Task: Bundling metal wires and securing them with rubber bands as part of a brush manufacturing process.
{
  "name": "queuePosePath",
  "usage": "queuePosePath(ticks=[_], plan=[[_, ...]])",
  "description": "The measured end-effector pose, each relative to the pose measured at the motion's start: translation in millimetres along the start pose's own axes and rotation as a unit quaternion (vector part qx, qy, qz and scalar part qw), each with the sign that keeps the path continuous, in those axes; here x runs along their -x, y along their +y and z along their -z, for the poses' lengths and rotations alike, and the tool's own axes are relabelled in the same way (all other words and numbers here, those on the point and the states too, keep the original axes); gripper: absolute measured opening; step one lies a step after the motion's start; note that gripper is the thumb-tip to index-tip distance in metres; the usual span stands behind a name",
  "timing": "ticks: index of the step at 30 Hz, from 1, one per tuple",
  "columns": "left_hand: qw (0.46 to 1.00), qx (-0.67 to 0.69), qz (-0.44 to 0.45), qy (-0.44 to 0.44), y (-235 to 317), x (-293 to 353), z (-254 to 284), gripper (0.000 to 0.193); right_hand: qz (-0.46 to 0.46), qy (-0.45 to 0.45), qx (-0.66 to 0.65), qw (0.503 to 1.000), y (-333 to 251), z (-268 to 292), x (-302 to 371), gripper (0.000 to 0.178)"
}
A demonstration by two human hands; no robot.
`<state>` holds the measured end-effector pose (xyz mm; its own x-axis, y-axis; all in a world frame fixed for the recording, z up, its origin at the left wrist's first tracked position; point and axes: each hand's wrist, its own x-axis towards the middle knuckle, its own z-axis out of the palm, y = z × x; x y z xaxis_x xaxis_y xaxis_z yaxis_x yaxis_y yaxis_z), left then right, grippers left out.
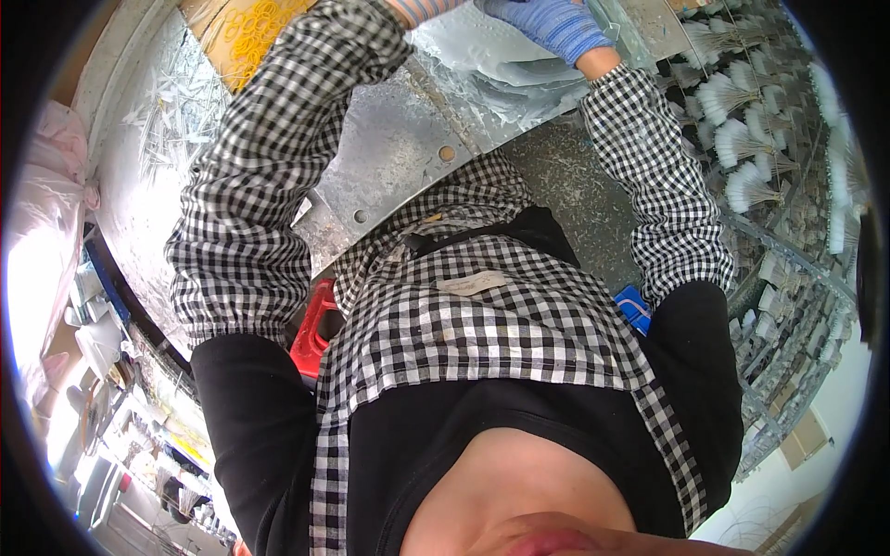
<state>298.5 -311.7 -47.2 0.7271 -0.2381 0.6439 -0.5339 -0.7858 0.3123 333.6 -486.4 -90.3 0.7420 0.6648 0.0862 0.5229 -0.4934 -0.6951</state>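
Note:
My left hand (pixel 434 7), in a striped glove, reaches the top edge, where its fingers are cut off. My right hand (pixel 554 30) wears a blue knit glove and lies over the far part of a glossy, pale, translucent layered mass (pixel 482 69). Its fingertips also run out of the picture, so whatever either hand holds is hidden. Between my forearms, a grey metal plate (pixel 394 148) with round holes borders the pale mass.
Yellow rubber bands (pixel 255 37) lie at the far left, beside thin pale slivers (pixel 167 125) on the worktop. Racks of white bristle bundles (pixel 742 130) stand on the right. A red plastic object (pixel 313 329) and a blue one (pixel 634 309) sit beside my body.

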Motion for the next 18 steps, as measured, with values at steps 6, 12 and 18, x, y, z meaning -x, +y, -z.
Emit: queuePosePath(ticks=[6, 12, 18], plan=[[0.992, -0.042, -0.039, -0.108, -3.5, 28.6, -8.7, 0.053, -0.036, 0.016, 0.038, 0.999, 34.1, -27.6, 8.4, 0.039], [0.990, -0.049, -0.047, -0.124, 5.3, 29.9, -7.3, 0.055, -0.046, 0.032, 0.081, 0.995, 55.9, -41.8, 6.5, 0.043], [0.990, -0.031, -0.049, -0.129, 1.2, 22.7, -14.7, 0.057, -0.099, -0.026, 0.137, 0.985, 74.1, -37.9, 5.2, 0.052]])
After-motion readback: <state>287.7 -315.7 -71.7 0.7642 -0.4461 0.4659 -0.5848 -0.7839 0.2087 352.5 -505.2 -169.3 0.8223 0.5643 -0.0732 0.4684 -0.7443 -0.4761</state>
